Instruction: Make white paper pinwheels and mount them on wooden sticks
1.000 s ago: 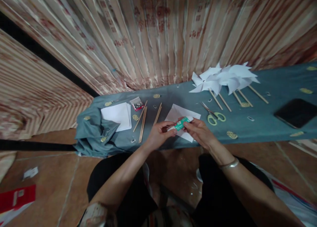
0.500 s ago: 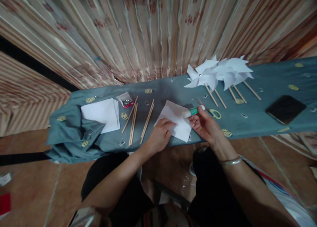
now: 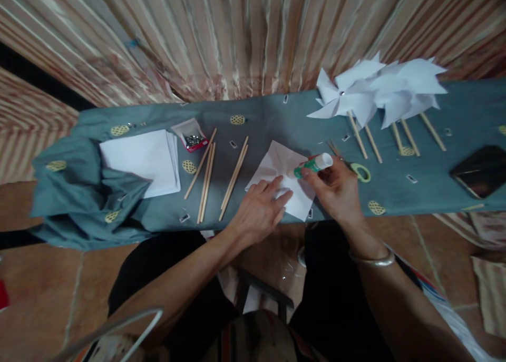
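A square of white paper (image 3: pixel 298 197) with crease lines lies near the front edge of the cloth-covered table. Spread fingers of my left hand (image 3: pixel 261 206) press flat on its lower left part. My right hand (image 3: pixel 338 185) grips a green and white glue stick (image 3: pixel 314 165), tilted with its lower end at the middle of the paper. Whether that end touches the paper is hard to tell. Just right of my right hand lies a pair of scissors with light green handles (image 3: pixel 361 173), its blades partly behind the hand.
Finished white paper pinwheels (image 3: pixel 356 96) on sticks lie at the back right. Several wooden sticks (image 3: pixel 206 183) rest left of the paper, beside an open packet of small metal pieces (image 3: pixel 192 136) and a paper stack (image 3: pixel 138 159). A dark flat object (image 3: pixel 480 169) sits far right.
The glue stick has turned over in my right hand and come down to the paper's middle. My left fingers have spread out on the paper. The camera view has shifted closer.
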Demonstrator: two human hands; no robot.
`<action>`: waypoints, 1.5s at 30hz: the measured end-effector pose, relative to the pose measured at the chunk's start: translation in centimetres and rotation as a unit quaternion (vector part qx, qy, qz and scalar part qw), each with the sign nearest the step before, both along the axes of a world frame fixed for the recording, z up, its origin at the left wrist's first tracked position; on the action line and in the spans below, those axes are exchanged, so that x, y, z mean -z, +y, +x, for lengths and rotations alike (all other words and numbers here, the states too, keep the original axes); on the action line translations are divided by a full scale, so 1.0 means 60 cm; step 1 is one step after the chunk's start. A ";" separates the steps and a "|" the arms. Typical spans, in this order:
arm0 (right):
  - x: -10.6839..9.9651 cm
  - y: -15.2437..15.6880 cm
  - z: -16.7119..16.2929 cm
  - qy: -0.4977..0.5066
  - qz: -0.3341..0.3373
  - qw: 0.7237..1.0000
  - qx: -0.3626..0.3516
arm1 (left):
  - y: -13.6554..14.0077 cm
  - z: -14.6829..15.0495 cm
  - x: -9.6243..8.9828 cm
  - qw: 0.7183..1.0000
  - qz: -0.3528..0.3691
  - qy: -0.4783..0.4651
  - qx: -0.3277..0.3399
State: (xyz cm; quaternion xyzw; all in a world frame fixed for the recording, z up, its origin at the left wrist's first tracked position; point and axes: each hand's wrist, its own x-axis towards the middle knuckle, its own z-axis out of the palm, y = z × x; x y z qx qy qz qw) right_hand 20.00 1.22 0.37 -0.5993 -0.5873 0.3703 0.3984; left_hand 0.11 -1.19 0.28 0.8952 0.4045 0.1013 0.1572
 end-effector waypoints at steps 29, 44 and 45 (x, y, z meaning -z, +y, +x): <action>-0.011 -0.002 -0.023 -0.279 0.096 0.955 -0.022 | 0.010 0.010 0.000 0.999 0.004 0.039 0.002; -0.023 -0.003 -0.036 -0.266 0.083 0.960 -0.036 | 0.009 0.010 -0.001 0.998 -0.006 0.055 0.000; -0.023 -0.003 -0.036 -0.267 0.084 0.959 -0.039 | 0.010 0.010 -0.001 0.999 -0.005 0.054 0.000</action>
